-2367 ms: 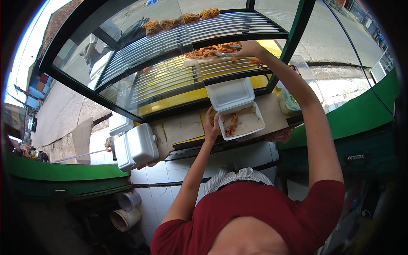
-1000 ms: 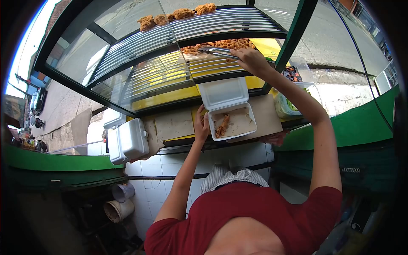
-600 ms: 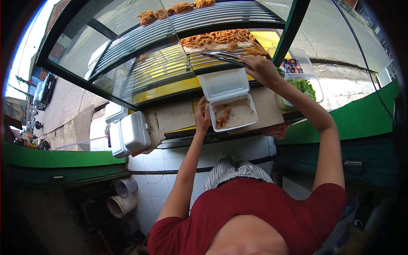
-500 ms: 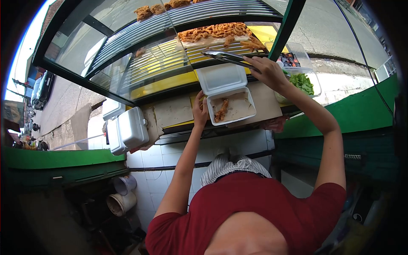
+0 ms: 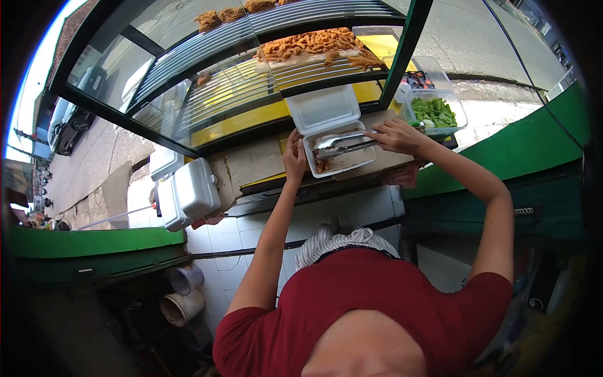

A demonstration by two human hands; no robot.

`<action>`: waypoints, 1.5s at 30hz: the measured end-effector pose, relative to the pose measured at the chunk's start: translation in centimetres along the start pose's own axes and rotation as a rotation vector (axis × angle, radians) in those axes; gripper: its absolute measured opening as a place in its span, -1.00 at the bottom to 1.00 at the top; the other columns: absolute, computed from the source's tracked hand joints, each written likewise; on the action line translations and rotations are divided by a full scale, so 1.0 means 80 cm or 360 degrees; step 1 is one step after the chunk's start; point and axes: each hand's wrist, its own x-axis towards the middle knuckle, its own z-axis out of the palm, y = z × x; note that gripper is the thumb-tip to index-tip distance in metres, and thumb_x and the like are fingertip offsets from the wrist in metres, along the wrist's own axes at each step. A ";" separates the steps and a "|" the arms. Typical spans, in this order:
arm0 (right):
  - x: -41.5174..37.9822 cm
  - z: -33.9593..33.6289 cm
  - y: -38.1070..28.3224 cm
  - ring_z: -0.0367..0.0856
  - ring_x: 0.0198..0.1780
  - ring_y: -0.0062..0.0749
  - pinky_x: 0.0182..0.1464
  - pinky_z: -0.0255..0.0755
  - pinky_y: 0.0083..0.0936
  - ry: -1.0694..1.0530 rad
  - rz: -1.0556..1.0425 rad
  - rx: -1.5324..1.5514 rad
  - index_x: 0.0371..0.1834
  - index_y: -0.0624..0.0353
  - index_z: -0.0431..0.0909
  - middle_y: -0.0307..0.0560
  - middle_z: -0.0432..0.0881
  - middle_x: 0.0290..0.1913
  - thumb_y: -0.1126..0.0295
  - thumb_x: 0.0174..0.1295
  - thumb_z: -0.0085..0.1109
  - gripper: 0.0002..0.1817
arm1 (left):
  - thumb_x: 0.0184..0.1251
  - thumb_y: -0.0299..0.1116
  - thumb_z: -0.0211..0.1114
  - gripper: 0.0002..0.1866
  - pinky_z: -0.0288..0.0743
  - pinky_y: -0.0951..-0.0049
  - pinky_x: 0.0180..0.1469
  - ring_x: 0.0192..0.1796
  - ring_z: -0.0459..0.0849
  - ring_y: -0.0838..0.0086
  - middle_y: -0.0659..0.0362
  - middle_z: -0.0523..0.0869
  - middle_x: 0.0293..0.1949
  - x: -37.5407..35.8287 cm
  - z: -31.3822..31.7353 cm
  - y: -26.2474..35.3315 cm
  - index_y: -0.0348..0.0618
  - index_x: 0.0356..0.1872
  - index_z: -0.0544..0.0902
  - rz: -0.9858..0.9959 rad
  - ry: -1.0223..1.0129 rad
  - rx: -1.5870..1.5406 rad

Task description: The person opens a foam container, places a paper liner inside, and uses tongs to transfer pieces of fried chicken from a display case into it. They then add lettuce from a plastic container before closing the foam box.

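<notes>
My right hand (image 5: 401,137) is closed on the metal tongs (image 5: 345,143), whose tips reach over the inside of an open white foam box (image 5: 352,168). Beneath and beside the tips, a little fried food (image 5: 323,166) lies in the left part of the box, partly hidden by the tongs. The lid (image 5: 325,110) is raised at the back. My left hand (image 5: 294,157) is at the box's left side, its fingers against the edge by the lid hinge. Whether the tongs hold anything is hard to tell.
Behind the box stands a glass case with fried pieces (image 5: 314,45) on a slatted shelf (image 5: 295,74). A clear tub of green leaves (image 5: 434,113) is at the right. Closed foam boxes (image 5: 196,185) sit at the left. A dark frame post (image 5: 404,53) rises near my right hand.
The tongs and my right hand have come down from the shelf's front edge to the open box. My left hand is still at the box's left side. The view has shifted slightly.
</notes>
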 end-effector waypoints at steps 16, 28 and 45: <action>0.156 -0.061 0.074 0.62 -0.12 0.01 -0.04 0.47 -0.22 0.0082 0.1191 0.0470 0.05 0.27 0.47 0.22 0.62 -0.23 0.19 0.05 0.22 -0.48 | 0.41 -0.43 0.14 -0.53 0.47 0.60 -0.09 -0.15 0.61 0.61 0.10 0.71 -0.19 -0.004 -0.002 0.002 -0.27 0.31 0.35 -0.0098 -0.0042 -0.0001; 0.301 -0.024 0.181 0.61 0.00 -0.16 0.03 0.48 -0.36 -0.0686 0.1495 0.0597 0.08 0.26 0.52 0.16 0.61 -0.01 0.02 -0.17 0.34 -0.27 | 0.37 -0.40 0.19 -0.53 0.49 0.56 -0.18 -0.29 0.61 0.61 0.11 0.72 -0.30 -0.004 -0.001 -0.002 -0.20 0.29 0.40 -0.0102 0.0014 0.0041; 0.286 0.035 0.173 0.64 -0.08 -0.03 -0.04 0.51 -0.22 -0.0178 0.1289 0.0277 -0.22 0.25 0.58 0.15 0.65 -0.20 0.39 0.03 0.19 -0.76 | 0.38 -0.45 0.17 -0.54 0.46 0.61 -0.17 -0.28 0.59 0.65 0.18 0.69 -0.33 -0.002 -0.003 0.007 -0.23 0.29 0.39 -0.0134 -0.0017 0.0064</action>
